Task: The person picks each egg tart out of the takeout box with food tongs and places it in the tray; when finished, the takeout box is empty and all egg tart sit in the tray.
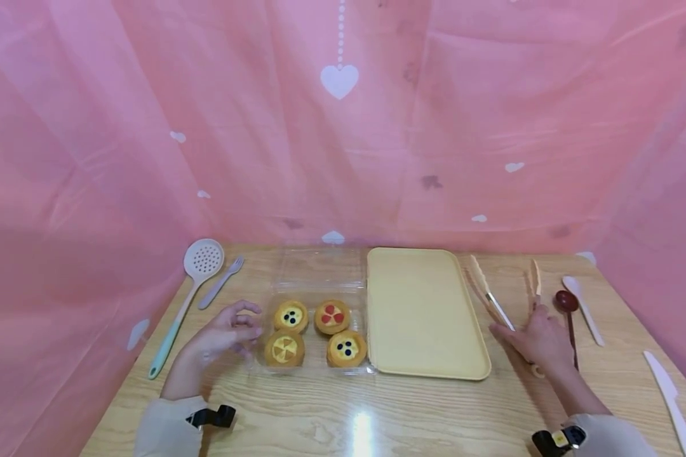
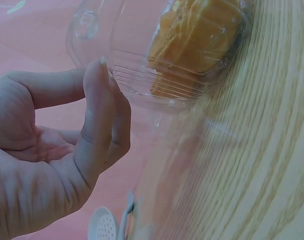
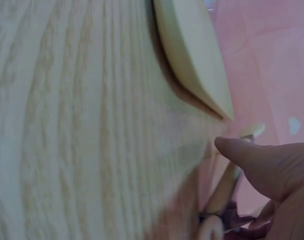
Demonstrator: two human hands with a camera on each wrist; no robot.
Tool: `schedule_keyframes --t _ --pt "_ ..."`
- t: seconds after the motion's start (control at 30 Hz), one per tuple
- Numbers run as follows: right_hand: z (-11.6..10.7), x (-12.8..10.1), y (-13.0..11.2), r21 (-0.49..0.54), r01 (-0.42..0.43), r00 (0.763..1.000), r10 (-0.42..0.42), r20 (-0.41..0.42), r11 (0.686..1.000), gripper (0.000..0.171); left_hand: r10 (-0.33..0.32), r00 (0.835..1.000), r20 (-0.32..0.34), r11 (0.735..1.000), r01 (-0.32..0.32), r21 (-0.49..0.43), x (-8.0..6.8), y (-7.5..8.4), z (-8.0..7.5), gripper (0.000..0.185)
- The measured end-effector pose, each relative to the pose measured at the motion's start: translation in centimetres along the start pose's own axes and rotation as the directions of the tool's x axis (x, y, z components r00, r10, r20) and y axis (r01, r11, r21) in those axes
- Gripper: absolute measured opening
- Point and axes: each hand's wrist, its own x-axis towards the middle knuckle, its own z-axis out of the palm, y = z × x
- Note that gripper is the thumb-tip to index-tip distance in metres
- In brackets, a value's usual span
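Note:
A clear plastic clamshell box (image 1: 316,271) lies open on the wooden table, and several small fruit tarts (image 1: 290,316) sit in its base. My left hand (image 1: 228,330) hovers at the box's left edge with its fingers loosely curved and nothing in them. In the left wrist view the fingertips (image 2: 103,67) are right at the box wall (image 2: 142,75), with a tart (image 2: 196,40) behind it. My right hand (image 1: 540,339) lies over the beige tongs (image 1: 491,298) and grips them, right of the yellow tray (image 1: 423,311). In the right wrist view the right hand's thumb (image 3: 241,150) stretches over the tongs (image 3: 224,192) by the tray's corner (image 3: 191,55).
A slotted spoon (image 1: 197,279) and a grey fork (image 1: 220,284) lie left of the box. A dark red spoon (image 1: 568,311), a white spoon (image 1: 583,308) and a white knife (image 1: 671,400) lie at the right. Pink sheeting closes in the back and sides.

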Motion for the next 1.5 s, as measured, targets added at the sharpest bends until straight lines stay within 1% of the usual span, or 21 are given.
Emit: schedule_keyframes --t 0.07,0.13,0.17,0.23,0.37,0.43,0.5,0.53,0.7,0.77,0.8,0.9,0.93,0.97,1.13,1.2,1.3,1.37,1.4,1.43,1.5 --pt "0.2 0.1 0.4 0.014 -0.008 1.000 0.008 0.012 1.000 0.104 -0.006 1.000 0.001 1.000 0.006 0.003 0.0 0.0 0.0 0.047" --pt "0.1 0.2 0.7 0.026 -0.001 0.999 0.000 0.041 1.000 0.100 -0.006 1.000 0.001 1.000 0.006 0.009 -0.1 0.0 0.0 0.047" --pt "0.0 0.3 0.7 0.045 0.007 0.998 -0.009 0.055 0.999 0.094 -0.006 1.000 -0.001 1.000 0.006 0.011 -0.1 0.0 0.0 0.048" --pt "-0.4 0.6 0.7 0.089 0.029 0.997 -0.035 0.073 0.996 0.081 -0.008 1.000 -0.013 1.000 0.009 0.019 -0.1 0.1 0.0 0.047" --pt "-1.9 1.0 0.4 0.154 0.026 0.993 -0.043 0.109 0.988 0.075 -0.010 0.999 -0.031 0.999 0.011 0.036 -0.2 0.1 -0.1 0.046" --pt "-2.9 1.2 0.5 0.152 0.032 0.993 -0.049 0.109 0.988 0.079 -0.007 1.000 -0.027 0.999 0.008 0.039 -0.3 0.2 -0.1 0.046" --pt "-4.1 1.4 0.4 0.139 0.031 0.993 -0.046 0.111 0.990 0.087 -0.002 1.000 -0.018 0.999 0.003 0.040 -0.3 0.3 -0.1 0.047" --pt "-4.6 1.5 0.4 0.138 0.030 0.993 -0.045 0.107 0.990 0.089 -0.002 1.000 -0.015 0.999 0.002 0.039 -0.4 0.3 -0.1 0.047" --pt "-6.8 2.1 -0.3 0.083 0.048 0.997 -0.053 0.058 0.995 0.076 -0.011 1.000 -0.002 1.000 0.011 0.023 -0.4 0.0 -0.4 0.050" --pt "-7.4 2.1 -0.6 0.058 0.074 0.996 -0.076 0.042 0.996 0.074 -0.017 1.000 -0.004 1.000 0.017 0.020 -0.3 -0.1 -0.4 0.050" --pt "-7.7 2.0 -0.9 0.049 0.091 0.995 -0.093 0.041 0.995 0.076 -0.016 1.000 -0.003 1.000 0.016 0.020 -0.3 -0.1 -0.5 0.050" --pt "-8.4 1.9 -1.9 0.020 0.149 0.987 -0.150 0.059 0.989 0.094 -0.010 1.000 -0.003 1.000 0.010 0.018 -0.2 -0.1 -0.5 0.051" --pt "-8.6 1.8 -2.4 0.018 0.174 0.983 -0.175 0.063 0.985 0.097 -0.008 1.000 -0.003 1.000 0.008 0.018 -0.2 0.0 -0.4 0.051" --pt "-8.7 1.6 -2.9 0.022 0.199 0.978 -0.200 0.061 0.980 0.094 -0.004 1.000 -0.001 1.000 0.004 0.017 -0.1 0.0 -0.4 0.051" --pt "-9.6 0.4 -6.4 0.049 0.331 0.940 -0.334 0.065 0.942 0.077 -0.003 1.000 -0.005 1.000 0.003 0.025 -0.1 0.0 -0.4 0.050" --pt "-9.9 -0.1 -7.8 0.049 0.366 0.927 -0.369 0.069 0.929 0.079 -0.002 1.000 -0.004 1.000 0.002 0.024 -0.1 -0.1 -0.4 0.050" --pt "-10.1 -0.7 -9.9 0.052 0.424 0.904 -0.426 0.043 0.904 0.090 0.001 1.000 -0.001 1.000 -0.001 0.024 0.0 -0.1 -0.4 0.050" --pt "-10.0 -0.9 -11.1 0.051 0.491 0.871 -0.491 -0.001 0.870 0.092 0.001 1.000 -0.002 1.000 -0.001 0.023 0.0 -0.2 -0.4 0.050" --pt "-9.9 -1.0 -11.7 0.052 0.528 0.849 -0.527 -0.029 0.848 0.092 0.002 1.000 -0.004 1.000 -0.002 0.024 0.0 -0.2 -0.4 0.050" --pt "-9.7 -1.0 -12.2 0.044 0.570 0.821 -0.568 -0.051 0.820 0.092 0.004 1.000 -0.006 1.000 -0.004 0.025 0.0 -0.2 -0.4 0.049" --pt "-9.3 -0.9 -13.4 -0.008 0.631 0.774 -0.630 -0.065 0.776 0.091 0.007 1.000 -0.011 1.000 -0.007 0.021 0.1 -0.4 -0.4 0.049"
